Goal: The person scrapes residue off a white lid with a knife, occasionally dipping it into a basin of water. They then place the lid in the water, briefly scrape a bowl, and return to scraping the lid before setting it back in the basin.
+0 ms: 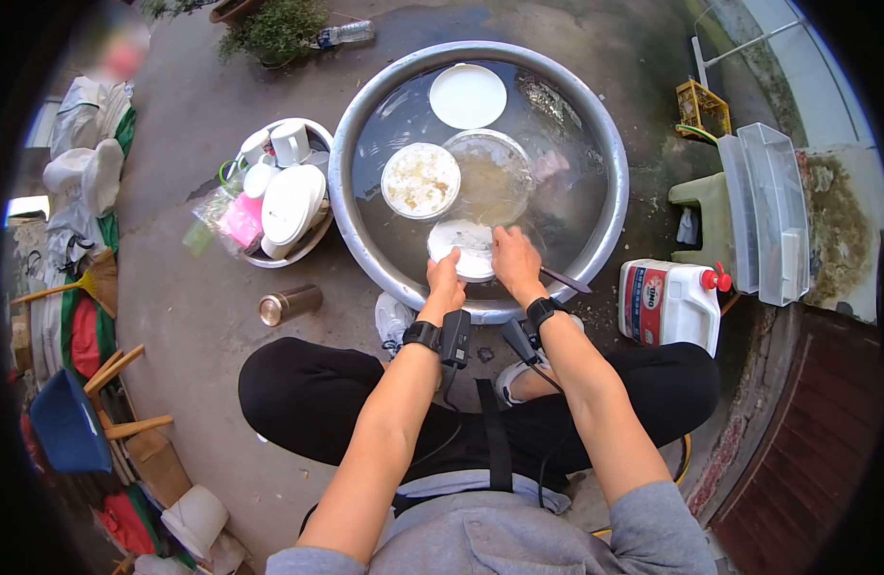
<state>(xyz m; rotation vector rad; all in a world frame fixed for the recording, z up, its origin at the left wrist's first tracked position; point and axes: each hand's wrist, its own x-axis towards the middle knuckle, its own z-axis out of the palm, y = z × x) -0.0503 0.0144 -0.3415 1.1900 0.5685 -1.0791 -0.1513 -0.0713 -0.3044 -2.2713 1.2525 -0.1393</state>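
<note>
My left hand (445, 279) grips the near left edge of a white round dish (458, 241), tilted over the near side of a big metal basin (344, 144). My right hand (515, 257) is closed at the dish's right side, around a slim dark tool (567, 280) whose end sticks out behind the hand; its working end is hidden. In the basin's water, a white round container (420, 182) with brownish residue lies to the left. Beside it is a clear round container (500, 172). A plain white lid (468, 96) floats at the far side.
Left of the basin, a smaller tub (319, 132) holds white mugs, lids and a pink package. A metal flask (290, 306) lies near my left knee. On the right stand a white jug with a red cap (667, 305), a green stool (709, 213) and clear plastic bins (773, 216).
</note>
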